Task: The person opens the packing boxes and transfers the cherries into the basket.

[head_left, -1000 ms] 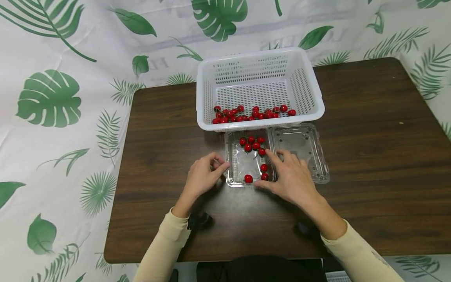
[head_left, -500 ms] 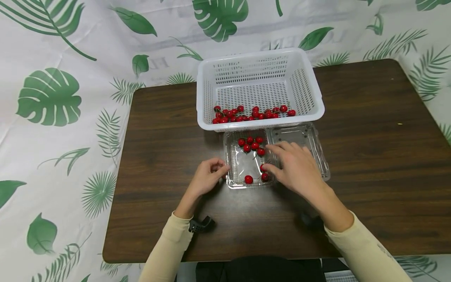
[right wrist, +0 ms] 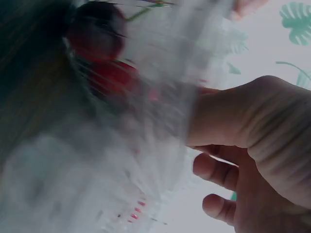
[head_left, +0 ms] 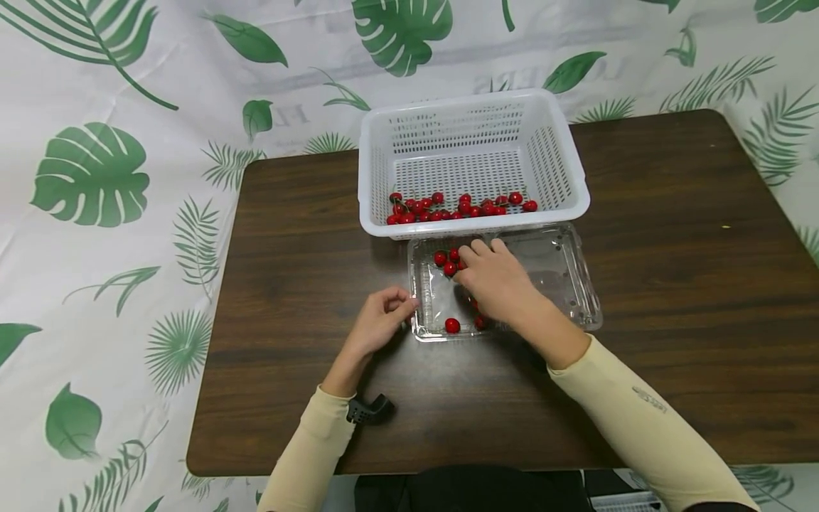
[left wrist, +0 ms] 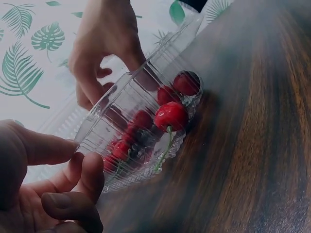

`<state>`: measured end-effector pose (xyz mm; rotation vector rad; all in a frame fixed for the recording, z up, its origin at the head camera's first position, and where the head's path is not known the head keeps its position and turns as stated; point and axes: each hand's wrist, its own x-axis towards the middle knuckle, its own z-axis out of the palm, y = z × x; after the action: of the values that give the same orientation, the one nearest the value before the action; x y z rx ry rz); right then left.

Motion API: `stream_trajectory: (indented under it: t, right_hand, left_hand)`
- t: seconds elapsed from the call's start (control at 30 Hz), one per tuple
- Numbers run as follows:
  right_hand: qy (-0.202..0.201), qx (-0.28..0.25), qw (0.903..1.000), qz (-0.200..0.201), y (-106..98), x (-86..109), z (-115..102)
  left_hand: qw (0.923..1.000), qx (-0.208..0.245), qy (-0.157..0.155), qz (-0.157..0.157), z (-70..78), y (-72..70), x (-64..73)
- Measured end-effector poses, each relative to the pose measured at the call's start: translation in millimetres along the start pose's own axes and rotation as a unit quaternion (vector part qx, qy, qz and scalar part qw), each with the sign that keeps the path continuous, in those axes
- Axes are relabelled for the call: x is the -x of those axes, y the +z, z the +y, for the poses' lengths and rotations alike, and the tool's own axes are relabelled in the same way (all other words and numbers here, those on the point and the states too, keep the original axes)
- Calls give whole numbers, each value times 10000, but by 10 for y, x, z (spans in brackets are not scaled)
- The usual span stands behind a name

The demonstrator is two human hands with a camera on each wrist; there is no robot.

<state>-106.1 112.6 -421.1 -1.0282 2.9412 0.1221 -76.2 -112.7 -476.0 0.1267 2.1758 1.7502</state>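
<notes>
Clear plastic clamshell box [head_left: 433, 306] lies unfolded on the table, several red cherries in its left half. At the box's left rim, my left hand [head_left: 382, 318] pinches the edge between thumb and fingers, as the left wrist view shows. My right hand [head_left: 502, 284] reaches over the box's hinge side into it, fingers bent and spread from the thumb around the cherries [head_left: 450, 269] at the back. Its fingertips are partly hidden; no firm grip on a cherry shows. One cherry [head_left: 452, 326] sits alone near the front; another [left wrist: 171, 116] shows its green stem through the wall.
Behind the box stands a white perforated basket [head_left: 377, 171], with several cherries [head_left: 463, 206] along its near side. The clear lid [head_left: 563, 277] lies flat at the right. A dark wooden table [head_left: 672, 320] bears everything; a leaf-patterned cloth [head_left: 307, 43] hangs behind.
My right hand has moved left and farther into the box, from its right rim to over the back cherries, covering some of them. The left hand stays at the left rim.
</notes>
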Motion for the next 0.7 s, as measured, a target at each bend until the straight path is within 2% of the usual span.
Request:
stream_trajectory:
  t: [0.2,0.27,0.5,0.7]
  right_hand:
    - [60,294,9995,26,135,-82,-23]
    - [47,405,9992,-10,175,-93,-23]
    - [66,745,9972,46,249,-96,11]
    - [-19,782,9969,-32,257,-95,31]
  left_hand:
    - [9999,122,23,-31,270,14,91]
    - [9999,137,26,-13,291,19,101]
    - [9993,367,-87,28,-3,35,-27]
    - [9987,474,-24,189,-66,55,-29]
